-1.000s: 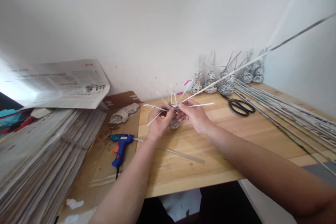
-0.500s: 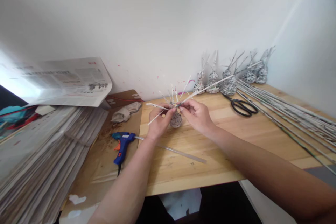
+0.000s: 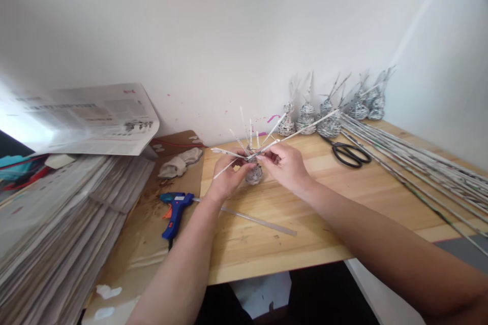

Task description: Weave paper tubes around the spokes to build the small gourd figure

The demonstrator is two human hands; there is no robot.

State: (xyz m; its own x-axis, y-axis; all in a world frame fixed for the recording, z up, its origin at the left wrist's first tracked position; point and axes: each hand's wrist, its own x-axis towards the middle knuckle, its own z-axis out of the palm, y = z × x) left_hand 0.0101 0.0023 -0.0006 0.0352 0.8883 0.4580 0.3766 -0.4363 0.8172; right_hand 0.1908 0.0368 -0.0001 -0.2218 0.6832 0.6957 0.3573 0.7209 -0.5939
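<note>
A small round piece woven from paper strips [image 3: 253, 173] is between my hands, with several thin paper sticks fanning up and out from its top. My left hand [image 3: 230, 172] is closed around its left side, thumb near the top. Fingers pinched, my right hand [image 3: 284, 161] grips a long paper strip [image 3: 308, 127] that crosses the top of the piece and points up to the right. The right fingertips sit close to the left thumb.
A blue glue gun [image 3: 175, 213] with a clear glue stick [image 3: 263, 222] lies near my left forearm. Black scissors [image 3: 349, 155], long paper sticks [image 3: 415, 165] and several woven figures [image 3: 307, 118] are rightward. Stacked newspapers [image 3: 72, 228] and a cloth [image 3: 180, 163] are leftward.
The upright sticks on the woven piece have shifted, and one at the right now leans further right. Both hands keep their grip with slight finger movement. The whole view has shifted slightly.
</note>
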